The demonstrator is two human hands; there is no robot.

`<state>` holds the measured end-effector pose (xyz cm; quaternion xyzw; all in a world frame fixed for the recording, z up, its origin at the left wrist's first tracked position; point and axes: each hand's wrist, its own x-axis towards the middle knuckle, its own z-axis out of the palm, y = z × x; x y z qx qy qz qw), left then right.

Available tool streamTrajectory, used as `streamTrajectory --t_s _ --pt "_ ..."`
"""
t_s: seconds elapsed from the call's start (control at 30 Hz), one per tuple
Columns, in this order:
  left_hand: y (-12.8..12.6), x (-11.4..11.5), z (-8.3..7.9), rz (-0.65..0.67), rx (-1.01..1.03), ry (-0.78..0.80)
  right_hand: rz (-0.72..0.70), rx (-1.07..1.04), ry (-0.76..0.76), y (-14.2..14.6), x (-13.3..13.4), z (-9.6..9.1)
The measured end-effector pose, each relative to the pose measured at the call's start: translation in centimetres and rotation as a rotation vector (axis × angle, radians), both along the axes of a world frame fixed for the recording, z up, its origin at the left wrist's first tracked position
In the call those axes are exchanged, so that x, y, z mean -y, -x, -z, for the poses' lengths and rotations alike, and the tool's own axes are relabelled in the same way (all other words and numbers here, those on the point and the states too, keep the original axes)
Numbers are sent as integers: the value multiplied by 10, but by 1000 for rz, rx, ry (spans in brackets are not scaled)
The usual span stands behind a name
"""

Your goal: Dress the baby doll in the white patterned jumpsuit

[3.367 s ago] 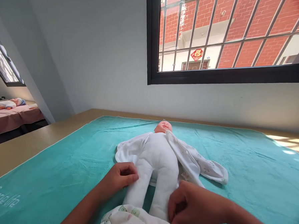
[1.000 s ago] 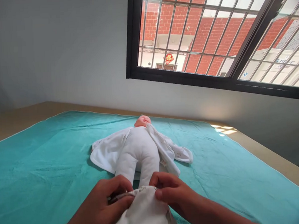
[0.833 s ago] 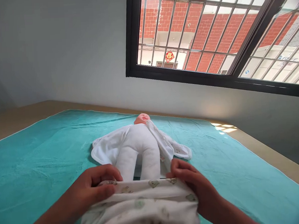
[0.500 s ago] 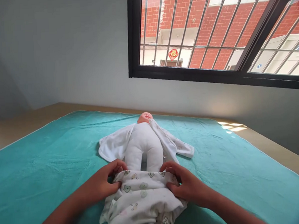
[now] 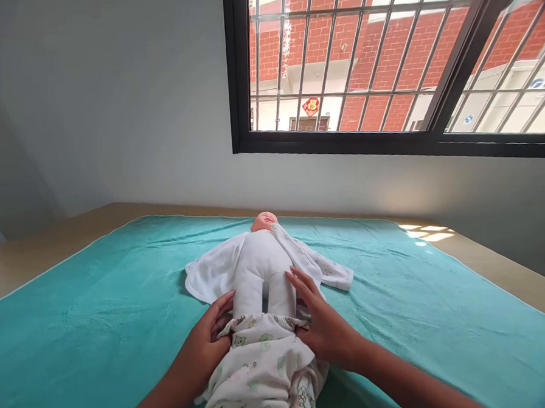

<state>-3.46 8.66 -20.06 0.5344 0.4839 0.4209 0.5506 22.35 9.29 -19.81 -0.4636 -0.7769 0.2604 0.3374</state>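
Note:
A doll [image 5: 263,253] with a soft white body lies on its back, head at the far end. An open white baby jacket [image 5: 214,271] is spread beneath it. White baby pants [image 5: 262,357] with a green animal print are bunched around its lower legs. At the left of the waistband my left hand [image 5: 211,338] is closed, with the fabric between thumb and curled fingers. My right hand [image 5: 327,326] has its fingers stretched out beside the doll's thigh, its thumb at the waistband's right edge. The doll's feet are hidden in the pants.
A turquoise blanket [image 5: 108,304] covers most of the wooden surface [image 5: 11,266]. Behind it rises a grey wall [image 5: 135,114] with a black-framed, barred window [image 5: 333,141]. Sunlight patches fall near the right rear edge.
The waistband has moved slightly up the doll's legs. My right hand's fingers have straightened from a pinch and reached onto the thigh. The camera view has tilted up a little.

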Motion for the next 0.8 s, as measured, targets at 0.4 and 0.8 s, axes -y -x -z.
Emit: streamTrajectory --t_s 0.4,0.8 --pt "-26 -33 0 87 -253 -293 172 -262 -10 -26 -38 -4" --pt "4 -84 12 312 418 180 226 -453 162 -20 -59 30"
